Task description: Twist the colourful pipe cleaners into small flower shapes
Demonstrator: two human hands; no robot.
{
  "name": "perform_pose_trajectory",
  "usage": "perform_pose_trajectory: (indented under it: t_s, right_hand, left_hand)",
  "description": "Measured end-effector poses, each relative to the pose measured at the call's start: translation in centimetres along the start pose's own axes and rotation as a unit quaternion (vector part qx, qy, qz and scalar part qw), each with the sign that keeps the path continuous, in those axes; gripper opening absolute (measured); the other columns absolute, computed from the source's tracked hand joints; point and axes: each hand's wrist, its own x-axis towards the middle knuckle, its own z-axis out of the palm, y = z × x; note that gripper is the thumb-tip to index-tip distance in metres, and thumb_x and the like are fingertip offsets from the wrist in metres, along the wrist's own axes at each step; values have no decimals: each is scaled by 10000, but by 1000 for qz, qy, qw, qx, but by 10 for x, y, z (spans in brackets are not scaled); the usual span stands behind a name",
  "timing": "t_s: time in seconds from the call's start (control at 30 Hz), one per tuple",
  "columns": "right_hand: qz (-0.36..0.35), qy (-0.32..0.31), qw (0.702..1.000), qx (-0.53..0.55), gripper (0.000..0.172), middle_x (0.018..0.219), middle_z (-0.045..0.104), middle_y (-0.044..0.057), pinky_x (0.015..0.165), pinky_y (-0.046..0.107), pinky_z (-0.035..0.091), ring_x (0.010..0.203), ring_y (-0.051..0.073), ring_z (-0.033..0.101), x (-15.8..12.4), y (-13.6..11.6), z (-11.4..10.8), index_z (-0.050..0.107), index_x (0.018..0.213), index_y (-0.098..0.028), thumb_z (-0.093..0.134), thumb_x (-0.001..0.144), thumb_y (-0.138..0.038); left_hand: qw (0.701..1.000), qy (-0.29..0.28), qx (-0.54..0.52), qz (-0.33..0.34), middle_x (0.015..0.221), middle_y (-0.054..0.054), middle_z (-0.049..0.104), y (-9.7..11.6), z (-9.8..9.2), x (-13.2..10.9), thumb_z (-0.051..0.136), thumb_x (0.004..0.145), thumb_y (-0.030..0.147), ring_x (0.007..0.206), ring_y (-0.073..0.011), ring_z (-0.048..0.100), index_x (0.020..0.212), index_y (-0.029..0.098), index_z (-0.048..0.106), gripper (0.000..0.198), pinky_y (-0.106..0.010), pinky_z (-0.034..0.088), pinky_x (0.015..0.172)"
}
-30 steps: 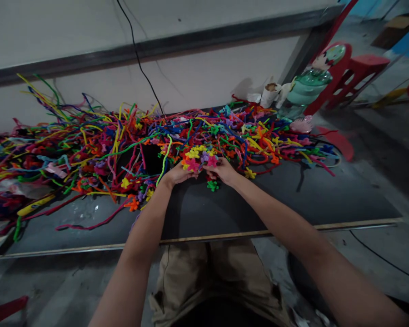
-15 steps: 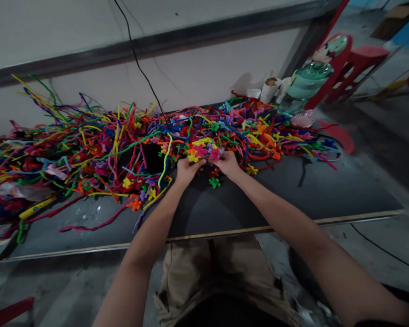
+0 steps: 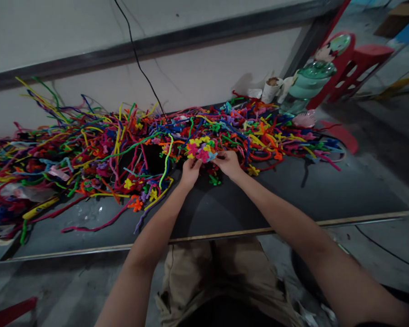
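A bunch of pipe-cleaner flowers [image 3: 201,147] in yellow, pink, orange and light blue is held just above the table's middle. My left hand [image 3: 191,172] grips it from the lower left, fingers closed. At its lower right, the thumb and fingertips of my right hand [image 3: 229,164] pinch near a light-blue flower; the exact part in them is too small to make out. Below the hands lies a green pipe-cleaner flower [image 3: 215,180], and a yellow flower [image 3: 253,170] rests right of my right hand.
A long heap of loose pipe cleaners [image 3: 98,131] covers the back and left of the dark table [image 3: 225,213]. A green bottle [image 3: 305,84] and a white paper cup [image 3: 271,90] stand at the back right. A black cable [image 3: 139,63] hangs before the wall.
The flower bunch has turned in my hands, so light blue now shows at its lower right. My left hand has tilted more upright. The view has shifted slightly.
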Motion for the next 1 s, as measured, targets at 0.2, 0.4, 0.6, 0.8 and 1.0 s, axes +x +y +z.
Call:
perform_pose_trajectory:
  t_s: [0.2,0.4,0.6,0.8,1.0]
  right_hand:
    - [39,51,992,111,481,569,661,31,464,270,391,501,145,530,-16,-6,19,712,638,-175,797,496,-626]
    - [84,40,979,184,441,553,646,4,436,248,358,482,117,507,-20,-13,22,674,567,-191,858,419,-563]
    - [135,5,969,206,424,449,521,-51,405,221,274,415,67,394,-13,-14,14,596,506,-195,902,360,-449]
    - [44,53,984,166,390,425,445,-56,418,236,266,415,73,349,-14,-11,16,579,488,-192,881,471,-437]
    - [-16,80,988,129,422,434,493,-38,423,243,309,429,99,414,-15,-9,20,609,516,-194,855,482,-536]
  left_hand:
    - [994,16,-91,-63,536,20,602,-5,6,1,841,645,431,469,-90,529,626,165,601,359,-184,390,430]
    - [990,-35,-106,-89,605,-23,666,5,8,-3,796,699,492,545,-114,599,647,151,638,379,-206,453,503]
    - [986,-66,-66,-136,561,-23,655,14,3,-4,796,698,439,427,-93,531,611,137,644,349,-192,357,386]
    - [995,76,-51,-31,518,37,615,12,5,-6,847,599,299,440,-90,523,600,141,669,238,-206,433,447]
    - [998,58,16,29,591,18,659,4,7,-8,821,619,315,563,-122,579,667,146,734,196,-223,466,547]
